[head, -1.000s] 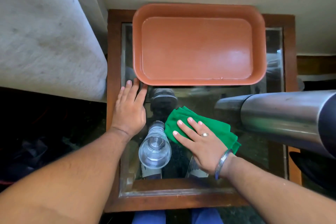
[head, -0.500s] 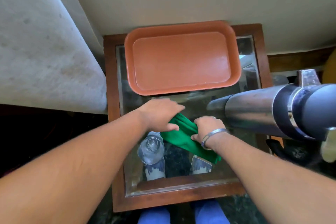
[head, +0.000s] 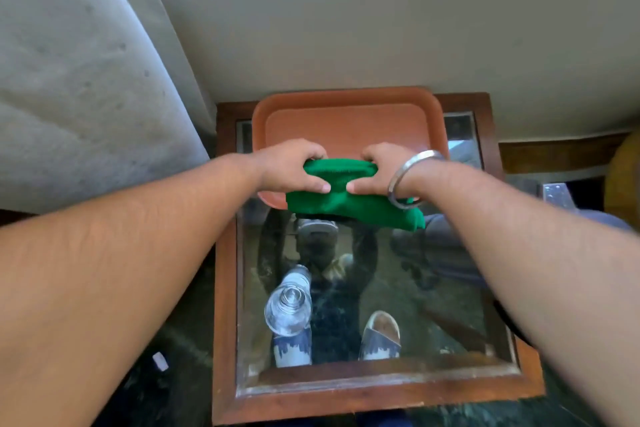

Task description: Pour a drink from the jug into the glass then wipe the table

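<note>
A green cloth (head: pixel 349 201) is held up above the glass-topped table (head: pixel 381 388), near the front edge of the orange tray (head: pixel 346 118). My left hand (head: pixel 294 166) grips its left end and my right hand (head: pixel 381 170), with a metal bangle at the wrist, grips its right end. A clear drinking glass (head: pixel 288 308) stands upright on the table's near left part. The steel jug is out of view.
The table has a wooden frame around a reflective glass top. A grey upholstered seat (head: pixel 79 80) rises at the left. Pale floor lies beyond the table. A wooden ledge (head: pixel 554 152) sits at the right. Feet in shoes (head: pixel 379 336) show through the glass.
Both hands have lifted the green cloth off the glass and carried it toward the tray. The view has pulled back and the steel jug at the right is no longer visible.
</note>
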Demonstrator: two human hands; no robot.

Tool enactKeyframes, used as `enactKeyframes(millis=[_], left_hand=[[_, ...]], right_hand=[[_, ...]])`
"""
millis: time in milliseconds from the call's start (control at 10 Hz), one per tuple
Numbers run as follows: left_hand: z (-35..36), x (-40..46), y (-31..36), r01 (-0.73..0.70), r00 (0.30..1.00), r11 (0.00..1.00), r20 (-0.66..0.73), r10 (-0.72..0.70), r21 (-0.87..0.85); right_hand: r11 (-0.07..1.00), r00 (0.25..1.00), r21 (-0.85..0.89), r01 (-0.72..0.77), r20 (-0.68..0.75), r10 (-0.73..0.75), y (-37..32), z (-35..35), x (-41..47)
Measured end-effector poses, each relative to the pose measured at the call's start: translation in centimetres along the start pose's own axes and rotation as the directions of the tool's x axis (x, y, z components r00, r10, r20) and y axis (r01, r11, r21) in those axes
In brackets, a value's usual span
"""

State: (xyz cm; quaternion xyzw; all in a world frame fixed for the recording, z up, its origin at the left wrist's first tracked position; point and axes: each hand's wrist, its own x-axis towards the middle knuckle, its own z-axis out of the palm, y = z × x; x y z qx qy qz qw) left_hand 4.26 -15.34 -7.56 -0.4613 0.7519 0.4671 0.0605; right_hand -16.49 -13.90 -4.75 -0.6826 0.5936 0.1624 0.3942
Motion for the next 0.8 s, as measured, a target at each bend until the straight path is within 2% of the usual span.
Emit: enactKeyframes(millis=[100,300,400,500,600,700,800], left_hand=[[-0.4,1.6,-1.9,0.077,0.996,0.996,-0.046,-0.079,-0.05],[2.0,4.6,-5.5,0.255,0.941,0.964,-0.21,-0.266,-0.078],[3.0,4.5,-5.3,0.295,0.876,0.951,-0.424,-0.229,0.096],[4.7,3.9,-5.1,0.335,0.836,0.873,-0.54,-0.101,0.355],[7.6,4.5,-6.5,0.327,0.927,0.768,-0.344,-0.147,0.55],[8.5,4.4,-7.6,0.413,0.904,0.682,-0.364,-0.224,0.604],[7.6,2.8,-5.2,0.495,0.857,0.682,-0.431,-0.282,0.538]], right_hand=[[0.996,0.999,-0.09,0.002,0.049,0.003,0.2,-1.7,3.9],[0.926,0.982,-0.376,-0.046,-0.185,-0.026,2.8,-0.4,8.9],[0.88,0.929,-0.475,0.006,-0.323,-0.181,2.9,1.9,8.7],[0.869,0.914,-0.484,0.105,-0.296,-0.276,2.5,4.8,8.1],[0.914,0.973,-0.4,0.072,-0.173,-0.152,2.7,7.8,8.6],[0.928,0.972,-0.373,0.009,-0.214,-0.095,2.4,8.8,8.9],[0.922,0.969,-0.383,-0.051,-0.243,-0.048,1.5,7.3,6.9]])
